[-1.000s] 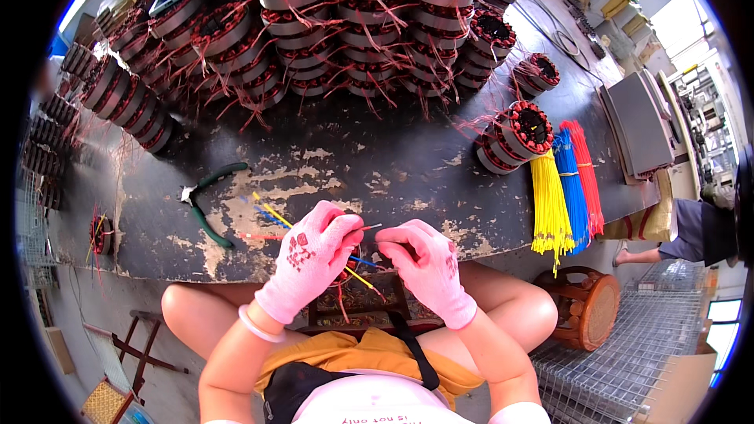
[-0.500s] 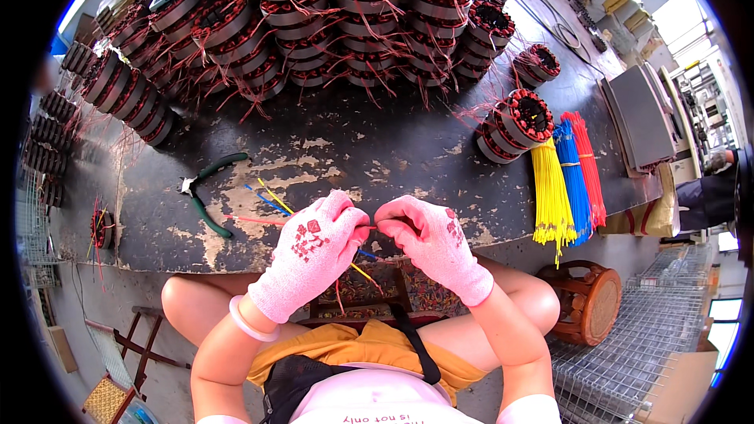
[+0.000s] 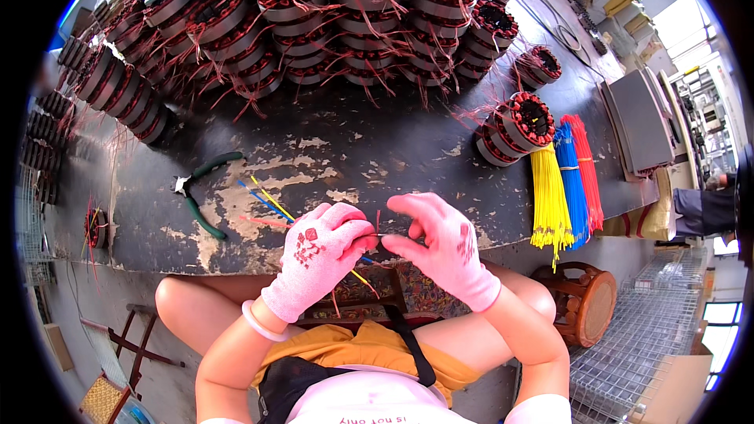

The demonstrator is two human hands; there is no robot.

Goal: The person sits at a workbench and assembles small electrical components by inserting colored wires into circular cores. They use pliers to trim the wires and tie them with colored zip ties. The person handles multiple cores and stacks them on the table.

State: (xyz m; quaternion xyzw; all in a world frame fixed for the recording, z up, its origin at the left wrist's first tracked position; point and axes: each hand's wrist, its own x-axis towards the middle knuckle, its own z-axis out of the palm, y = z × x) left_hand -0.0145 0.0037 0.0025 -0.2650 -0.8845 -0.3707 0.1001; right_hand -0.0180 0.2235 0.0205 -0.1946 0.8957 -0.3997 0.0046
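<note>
My left hand [image 3: 320, 261], in a pink glove, is closed in a pinch on a few thin wires at the table's front edge. A yellow wire [image 3: 364, 278], a blue wire [image 3: 265, 201] and a red wire [image 3: 263, 221] stick out from under it. One thin wire end pokes from its fingertips toward my right hand [image 3: 448, 251]. That hand, gloved in pink too, has its thumb and fingers spread apart beside the wire end. Whether the right thumb touches the wire, I cannot tell. Green-handled cutting pliers [image 3: 201, 213] lie spread on the table to the left.
Stacks of wound motor stators [image 3: 365, 23] with red leads fill the table's far side. One stator stack [image 3: 514, 129] stands at right, beside bundles of yellow [image 3: 552, 196], blue [image 3: 572, 188] and red wires [image 3: 587, 173]. A single stator [image 3: 96, 228] sits at the left edge.
My right hand has opened its pinch and drawn slightly away from the wire. The left hand keeps its hold, shifted a little toward me.
</note>
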